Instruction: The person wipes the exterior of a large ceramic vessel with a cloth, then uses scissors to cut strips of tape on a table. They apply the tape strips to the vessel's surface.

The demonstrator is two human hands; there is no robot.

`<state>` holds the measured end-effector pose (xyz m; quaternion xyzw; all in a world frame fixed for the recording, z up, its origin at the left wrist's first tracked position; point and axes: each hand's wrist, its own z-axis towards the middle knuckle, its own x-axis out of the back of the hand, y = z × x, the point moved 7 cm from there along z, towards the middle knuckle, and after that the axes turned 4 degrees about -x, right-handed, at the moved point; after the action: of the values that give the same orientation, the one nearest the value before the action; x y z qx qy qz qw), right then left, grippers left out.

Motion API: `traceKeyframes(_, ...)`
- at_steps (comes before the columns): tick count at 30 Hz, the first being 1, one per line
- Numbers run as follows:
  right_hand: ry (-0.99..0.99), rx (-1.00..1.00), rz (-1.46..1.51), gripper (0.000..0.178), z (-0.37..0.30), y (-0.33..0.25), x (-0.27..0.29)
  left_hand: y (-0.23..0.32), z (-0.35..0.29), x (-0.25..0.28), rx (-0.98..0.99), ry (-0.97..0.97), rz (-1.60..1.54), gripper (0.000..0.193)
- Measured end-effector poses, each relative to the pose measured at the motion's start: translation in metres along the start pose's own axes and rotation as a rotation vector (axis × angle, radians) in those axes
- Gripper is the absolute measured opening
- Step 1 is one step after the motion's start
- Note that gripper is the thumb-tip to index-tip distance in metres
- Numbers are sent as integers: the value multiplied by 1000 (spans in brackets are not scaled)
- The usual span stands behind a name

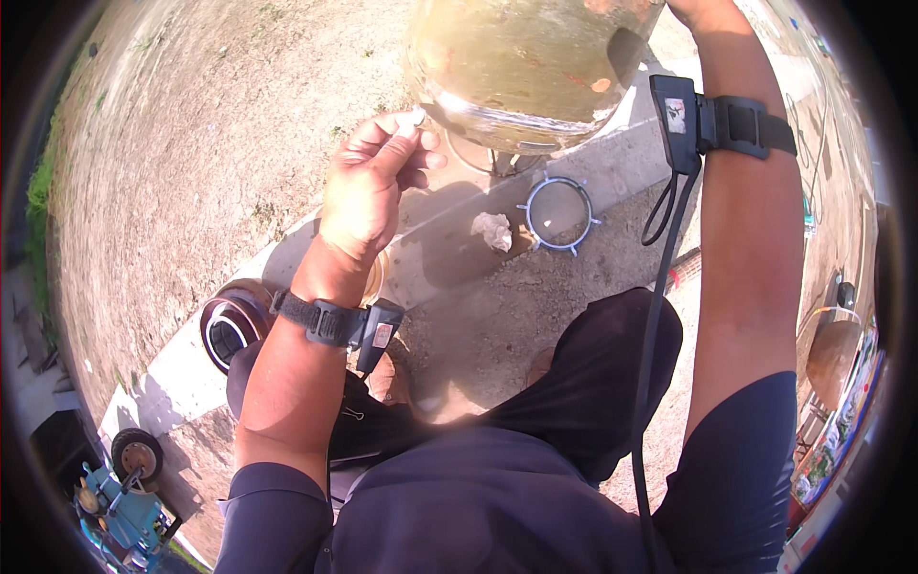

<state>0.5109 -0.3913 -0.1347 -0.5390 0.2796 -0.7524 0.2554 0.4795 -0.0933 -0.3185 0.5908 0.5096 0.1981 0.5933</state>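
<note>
A large, rounded, brownish-olive vessel (526, 67) with a pale, shiny lower edge stands in front of me, cut off by the top of the view. My left hand (373, 182) is beside its lower left edge. Thumb and fingers are pinched together on a small white piece (417, 116) whose kind I cannot make out. My right hand (690, 8) reaches up along the vessel's right side; its fingers lie beyond the top edge, so their hold is hidden. Below the vessel, a crumpled whitish lump (492, 231) lies near a metal ring with short prongs (560, 214).
A dark brown round container (232, 323) stands left of my knee on a pale concrete strip (182, 368). Bluish machinery (120, 512) with a wheel (137, 455) is at the lower left. A black cable (650, 364) hangs from the device on my right forearm.
</note>
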Motion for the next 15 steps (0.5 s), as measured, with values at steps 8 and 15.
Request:
traceKeyframes(8,4,-4,-5,43,1,-1,0,7,-10,-10,37,-87,-91,15)
traceKeyframes(15,11,-7,-7,43,2,-2,-3,16,-18,-22,0,-120,-101,17)
